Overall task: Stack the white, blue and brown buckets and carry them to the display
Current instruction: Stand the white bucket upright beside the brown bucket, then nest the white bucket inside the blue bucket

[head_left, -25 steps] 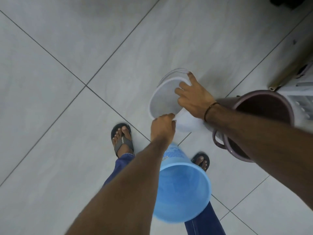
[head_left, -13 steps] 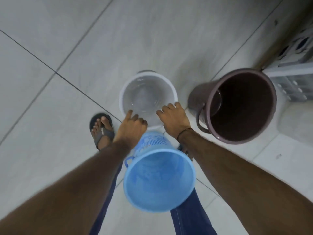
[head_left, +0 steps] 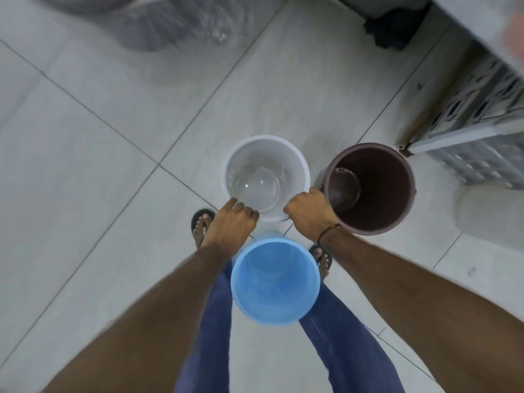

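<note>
The white bucket (head_left: 265, 163) stands upright on the tiled floor in the middle of the head view. My left hand (head_left: 231, 224) grips its near rim on the left. My right hand (head_left: 307, 214) grips the same rim on the right. The brown bucket (head_left: 377, 177) stands upright just right of the white one, its rim touching my right hand. The blue bucket (head_left: 276, 282) stands upright between my legs, nearest to me, just below the white one.
A white perforated crate (head_left: 482, 131) and a white rounded object (head_left: 490, 214) lie to the right. Clear plastic wrap (head_left: 170, 26) lies at the top left. A dark object (head_left: 394, 26) sits at the top. My sandalled feet flank the blue bucket.
The white bucket went from tilted in my hands to upright on the floor. Both hands moved onto its near rim. The view swung up, bringing the crate and plastic wrap into sight.
</note>
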The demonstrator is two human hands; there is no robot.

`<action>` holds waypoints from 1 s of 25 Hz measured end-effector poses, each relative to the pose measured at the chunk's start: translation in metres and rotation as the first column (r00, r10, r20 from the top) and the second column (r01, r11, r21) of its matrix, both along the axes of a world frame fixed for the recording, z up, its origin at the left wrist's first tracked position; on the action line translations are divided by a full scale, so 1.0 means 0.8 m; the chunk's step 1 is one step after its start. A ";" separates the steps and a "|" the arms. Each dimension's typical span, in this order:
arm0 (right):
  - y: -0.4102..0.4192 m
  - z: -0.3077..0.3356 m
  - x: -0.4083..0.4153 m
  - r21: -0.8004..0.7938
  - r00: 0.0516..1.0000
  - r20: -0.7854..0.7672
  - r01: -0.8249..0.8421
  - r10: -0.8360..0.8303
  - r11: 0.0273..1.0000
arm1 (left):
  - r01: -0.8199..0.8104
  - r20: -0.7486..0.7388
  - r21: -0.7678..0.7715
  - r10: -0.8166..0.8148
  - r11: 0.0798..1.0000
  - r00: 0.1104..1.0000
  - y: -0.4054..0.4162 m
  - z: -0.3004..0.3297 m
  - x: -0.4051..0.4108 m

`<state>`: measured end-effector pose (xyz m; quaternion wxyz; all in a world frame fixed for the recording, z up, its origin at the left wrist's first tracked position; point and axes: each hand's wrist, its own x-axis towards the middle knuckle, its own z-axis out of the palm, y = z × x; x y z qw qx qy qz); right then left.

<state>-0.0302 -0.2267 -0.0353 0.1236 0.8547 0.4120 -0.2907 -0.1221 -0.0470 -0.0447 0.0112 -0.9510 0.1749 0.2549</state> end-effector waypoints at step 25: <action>-0.101 -0.085 -0.317 0.144 0.734 -0.013 0.673 -0.679 0.725 | -0.502 0.028 -0.287 0.530 0.816 0.847 -0.077 -0.103 -0.261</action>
